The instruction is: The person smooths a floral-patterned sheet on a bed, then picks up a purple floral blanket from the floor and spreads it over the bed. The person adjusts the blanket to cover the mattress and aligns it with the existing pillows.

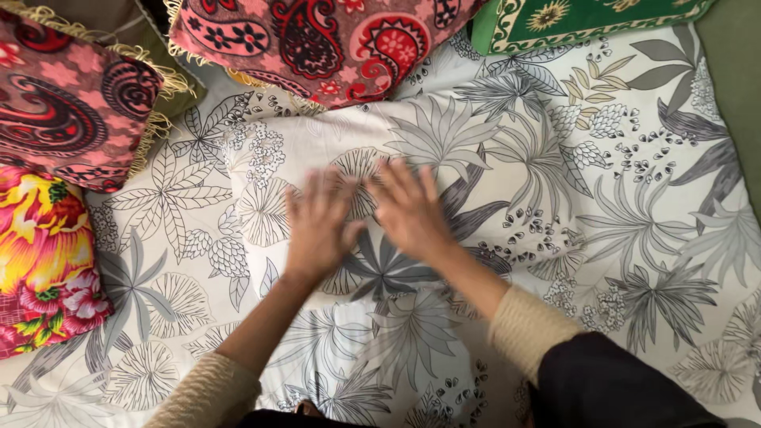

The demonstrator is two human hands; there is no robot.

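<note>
Both hands flat on a pillow (412,158) in a white cover with grey leaf print, lying mid-bed on a sheet (634,238) of the same print. The pillow's long axis runs left-right across the view, tilted slightly so the right end sits higher in frame. Its edges are hard to trace because pillow and sheet share one pattern; the upper-left corner, near the red cushions, reads clearest.

Left hand (317,226): palm down on the pillow, fingers (305,194) spread, blurred by motion. Right hand (412,210): palm down just beside it, fingers (396,178) spread, also blurred. Thumbs nearly meet; can't tell if they touch. Neither hand pinches or holds anything.

Both forearms come in from the bottom edge in cream ribbed cuffs; a dark sleeve (610,380) covers the right arm and is cut off at the frame.

Surroundings:
- red paisley cushion (317,40) with yellow fringe at top, overlapping the pillow's top edge, cut off above
- second red paisley cushion (63,103) at upper left, cut off
- bright floral cushion (40,254) in yellow and pink at left edge, cut off
- green patterned cushion (587,20) at top right, mostly out of frame

No packages, labels or signs visible.
</note>
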